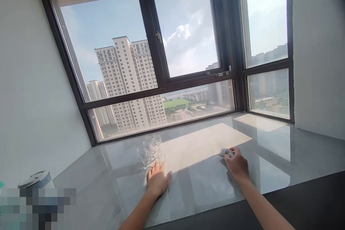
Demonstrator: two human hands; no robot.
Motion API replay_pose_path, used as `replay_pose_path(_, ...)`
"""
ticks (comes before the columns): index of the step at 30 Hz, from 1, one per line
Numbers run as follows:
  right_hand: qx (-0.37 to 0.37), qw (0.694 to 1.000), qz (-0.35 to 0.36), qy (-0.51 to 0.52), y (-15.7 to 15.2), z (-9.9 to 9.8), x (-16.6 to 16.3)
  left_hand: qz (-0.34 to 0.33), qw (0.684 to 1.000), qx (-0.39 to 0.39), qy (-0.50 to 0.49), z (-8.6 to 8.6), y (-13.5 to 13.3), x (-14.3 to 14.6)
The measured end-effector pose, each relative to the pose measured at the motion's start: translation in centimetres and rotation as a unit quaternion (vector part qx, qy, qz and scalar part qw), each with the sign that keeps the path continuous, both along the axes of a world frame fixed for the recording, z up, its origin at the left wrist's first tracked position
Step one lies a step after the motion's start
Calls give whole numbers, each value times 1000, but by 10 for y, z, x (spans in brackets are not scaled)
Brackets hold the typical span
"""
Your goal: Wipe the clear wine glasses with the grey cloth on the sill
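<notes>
My left hand (158, 179) lies flat on the glossy tiled windowsill (199, 187), fingers stretched out and thumb apart. Just beyond its fingertips stand several small clear stemmed glasses (144, 153) in a close group. Whether the fingers touch the nearest glass I cannot tell. Over to the right, my right hand (237, 163) is closed around a crumpled whitish cloth or tissue (226, 152), low over the sill. Part of this wad is hidden behind the fingers.
A dark-framed window (159, 90) runs along the back of the sill, with a handle (158, 36) on its middle pane. At the lower left is a container with a grey lid (36, 179), partly blurred out. White walls (318, 61) flank both sides.
</notes>
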State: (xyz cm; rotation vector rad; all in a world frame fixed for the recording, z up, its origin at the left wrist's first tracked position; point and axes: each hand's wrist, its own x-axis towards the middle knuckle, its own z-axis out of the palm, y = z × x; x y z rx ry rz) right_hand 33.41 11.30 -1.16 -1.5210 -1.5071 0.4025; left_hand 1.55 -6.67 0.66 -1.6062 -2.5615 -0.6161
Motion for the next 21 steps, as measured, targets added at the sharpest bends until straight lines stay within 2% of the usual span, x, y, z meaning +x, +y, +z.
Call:
replay_pose_path(2,1,1000,-11,-7,1,0,0,2,997,72,22,1,-9,-2)
replay_pose_path(3,2,1000,-14,-10,2,-1,0,23,992,124,29,1,-14,-6)
replay_pose_path(6,8,1000,-16,-13,5,-2,-1,175,945,277,-19,2,-21,-32)
replay_pose_path(8,8,1000,-18,-15,5,-2,-1,256,903,327,-114,1,-17,-56)
replay_pose_path(10,3,1000,-17,-16,5,-2,-1,245,891,322,-206,0,-10,-78)
replay_pose_path(12,0,1000,-14,-16,4,-1,-1,196,910,275,-243,-2,-2,-92)
replay_pose_path(15,1,1000,-17,-21,5,0,-1,153,939,202,-231,-6,4,-97)
replay_pose_path(21,-7,999,-23,-27,7,-1,-2,107,964,148,-194,-8,1,-88)
